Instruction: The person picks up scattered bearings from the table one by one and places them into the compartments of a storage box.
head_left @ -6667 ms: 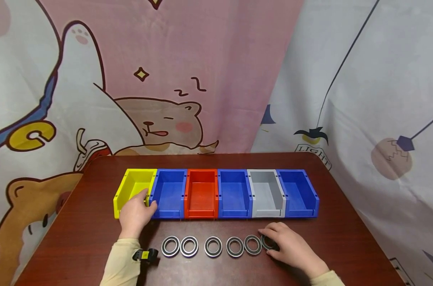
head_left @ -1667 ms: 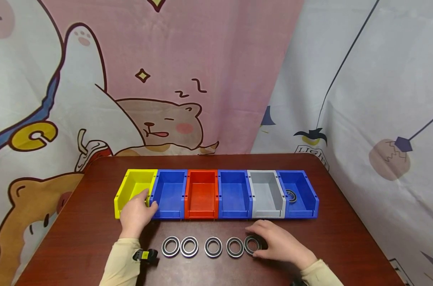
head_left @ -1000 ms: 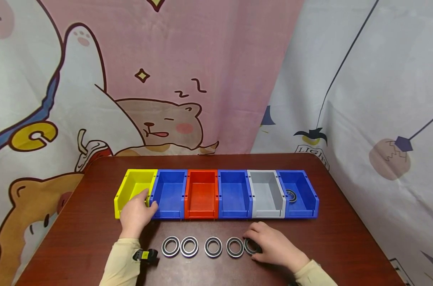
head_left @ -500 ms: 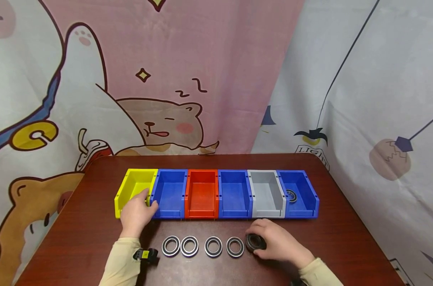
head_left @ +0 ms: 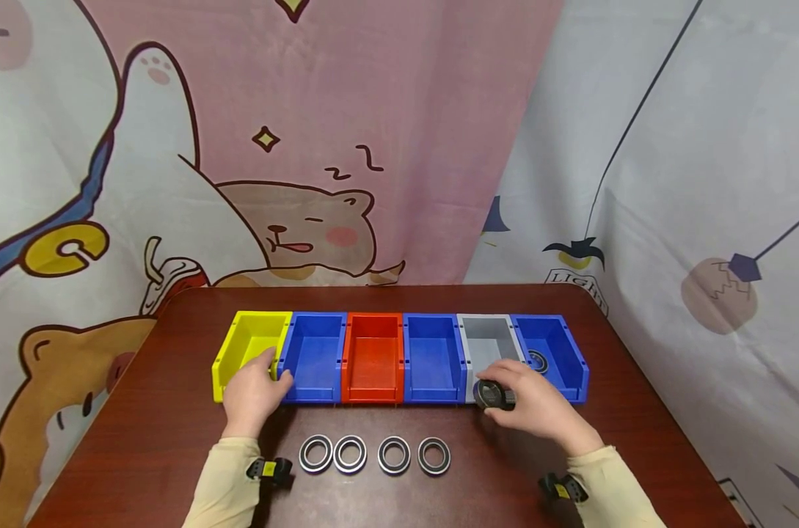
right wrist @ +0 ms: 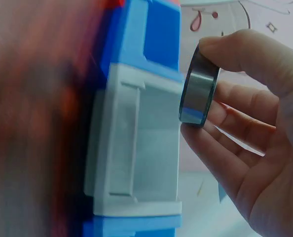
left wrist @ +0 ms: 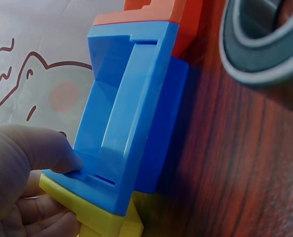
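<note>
My right hand [head_left: 541,403] pinches a ball bearing [head_left: 486,394] between thumb and fingers, tilted on edge above the front of the grey bin [head_left: 488,330]. In the right wrist view the bearing [right wrist: 200,94] shows its shiny outer ring, in front of the grey bin's opening. My left hand [head_left: 250,396] grips the adjoining walls of the yellow bin [head_left: 243,337] and the blue bin [head_left: 315,359] beside it. Its thumb lies on the blue side, the other fingers on the yellow side. Another bearing [head_left: 538,353] leans inside the rightmost blue bin [head_left: 560,359].
Several bearings lie flat in a row on the brown table [head_left: 366,506], the rightmost bearing [head_left: 421,456] nearest the right hand. A red bin [head_left: 376,359] and another blue bin [head_left: 432,359] complete the joined row. A printed curtain [head_left: 406,147] hangs behind the table.
A bearing has come to lie in the rightmost blue bin. The right hand has since lifted the row's rightmost bearing up and forward to the grey bin. The left hand stays put.
</note>
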`<state>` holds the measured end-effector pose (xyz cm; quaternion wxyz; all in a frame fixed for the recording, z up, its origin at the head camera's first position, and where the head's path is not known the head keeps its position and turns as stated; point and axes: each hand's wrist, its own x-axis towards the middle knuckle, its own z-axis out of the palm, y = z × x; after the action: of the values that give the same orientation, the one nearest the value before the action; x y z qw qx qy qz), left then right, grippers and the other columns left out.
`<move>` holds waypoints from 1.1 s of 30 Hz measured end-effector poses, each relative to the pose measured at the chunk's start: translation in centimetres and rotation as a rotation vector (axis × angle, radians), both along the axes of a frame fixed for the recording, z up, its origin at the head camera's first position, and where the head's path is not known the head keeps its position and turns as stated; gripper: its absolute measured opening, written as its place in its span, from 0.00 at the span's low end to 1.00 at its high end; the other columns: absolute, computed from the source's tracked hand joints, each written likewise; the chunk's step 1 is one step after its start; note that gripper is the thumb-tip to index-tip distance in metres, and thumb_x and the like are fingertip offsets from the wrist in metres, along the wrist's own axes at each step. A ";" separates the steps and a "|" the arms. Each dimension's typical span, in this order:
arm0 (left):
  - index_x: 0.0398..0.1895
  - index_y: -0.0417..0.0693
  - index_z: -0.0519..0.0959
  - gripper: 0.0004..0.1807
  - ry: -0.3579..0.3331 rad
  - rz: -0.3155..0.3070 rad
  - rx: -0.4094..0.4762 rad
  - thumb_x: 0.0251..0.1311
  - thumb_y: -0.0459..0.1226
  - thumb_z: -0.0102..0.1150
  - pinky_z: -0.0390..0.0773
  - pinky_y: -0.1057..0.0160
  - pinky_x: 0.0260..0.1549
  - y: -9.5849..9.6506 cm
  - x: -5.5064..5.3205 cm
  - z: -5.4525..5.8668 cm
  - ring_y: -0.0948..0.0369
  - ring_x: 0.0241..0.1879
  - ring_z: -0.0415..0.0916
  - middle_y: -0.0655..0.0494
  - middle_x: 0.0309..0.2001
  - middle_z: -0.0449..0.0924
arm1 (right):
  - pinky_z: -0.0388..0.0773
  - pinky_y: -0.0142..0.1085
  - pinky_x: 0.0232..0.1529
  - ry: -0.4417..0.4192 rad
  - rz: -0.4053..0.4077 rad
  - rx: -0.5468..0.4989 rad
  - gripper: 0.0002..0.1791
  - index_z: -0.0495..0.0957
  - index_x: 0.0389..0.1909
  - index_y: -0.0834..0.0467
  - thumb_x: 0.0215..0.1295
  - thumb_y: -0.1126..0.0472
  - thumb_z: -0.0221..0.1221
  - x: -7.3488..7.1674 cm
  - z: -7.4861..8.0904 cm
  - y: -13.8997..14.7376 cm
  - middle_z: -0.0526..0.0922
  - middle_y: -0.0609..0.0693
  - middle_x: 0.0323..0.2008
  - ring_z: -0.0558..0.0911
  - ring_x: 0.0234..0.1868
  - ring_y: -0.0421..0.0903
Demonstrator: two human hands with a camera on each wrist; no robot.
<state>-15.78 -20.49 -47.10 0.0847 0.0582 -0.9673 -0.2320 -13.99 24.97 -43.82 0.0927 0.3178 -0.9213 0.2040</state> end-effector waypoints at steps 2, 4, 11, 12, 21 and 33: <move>0.64 0.34 0.73 0.32 -0.003 0.000 0.000 0.58 0.42 0.62 0.76 0.39 0.43 0.0 0.0 0.1 0.37 0.49 0.78 0.33 0.56 0.78 | 0.80 0.46 0.46 -0.022 -0.035 -0.007 0.28 0.82 0.51 0.58 0.46 0.59 0.75 -0.6 0.2 0.3 0.81 0.48 0.47 0.79 0.46 0.45; 0.64 0.34 0.73 0.32 -0.006 0.000 0.000 0.58 0.43 0.61 0.76 0.39 0.43 0.0 0.1 0.1 0.37 0.49 0.78 0.33 0.56 0.77 | 0.80 0.47 0.46 -0.037 -0.062 -0.011 0.28 0.82 0.52 0.59 0.47 0.59 0.76 -1.3 0.2 0.5 0.81 0.49 0.47 0.79 0.45 0.46; 0.64 0.34 0.73 0.32 -0.021 0.005 -0.002 0.58 0.43 0.62 0.75 0.39 0.44 0.0 0.1 0.1 0.37 0.50 0.77 0.33 0.57 0.77 | 0.80 0.49 0.45 0.015 -0.101 0.035 0.28 0.82 0.50 0.62 0.46 0.60 0.75 -3.4 0.2 0.4 0.81 0.54 0.45 0.79 0.44 0.51; 0.64 0.34 0.73 0.32 -0.024 0.005 -0.001 0.58 0.43 0.62 0.75 0.39 0.44 0.0 0.1 0.2 0.37 0.50 0.77 0.33 0.57 0.77 | 0.80 0.49 0.45 0.021 -0.104 0.044 0.28 0.82 0.50 0.63 0.45 0.60 0.75 -3.7 0.2 0.3 0.81 0.54 0.45 0.79 0.44 0.52; 0.65 0.34 0.72 0.33 -0.032 0.011 0.008 0.58 0.42 0.62 0.75 0.38 0.46 0.0 0.2 0.2 0.37 0.52 0.76 0.33 0.58 0.76 | 0.80 0.47 0.42 -0.002 -0.173 0.145 0.27 0.83 0.50 0.63 0.47 0.59 0.74 -5.7 -1.2 -0.8 0.81 0.55 0.44 0.80 0.43 0.52; 0.65 0.34 0.72 0.33 -0.035 0.013 0.010 0.58 0.43 0.61 0.74 0.38 0.47 0.1 0.2 0.4 0.37 0.53 0.76 0.33 0.58 0.76 | 0.79 0.51 0.44 0.036 -0.194 0.267 0.25 0.83 0.46 0.65 0.44 0.60 0.72 -7.0 -2.6 -1.4 0.81 0.59 0.43 0.79 0.43 0.58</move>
<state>-15.56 -20.36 -46.75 0.0692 0.0689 -0.9671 -0.2350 -21.01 23.60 -46.44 0.0853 0.2403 -0.9648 0.0641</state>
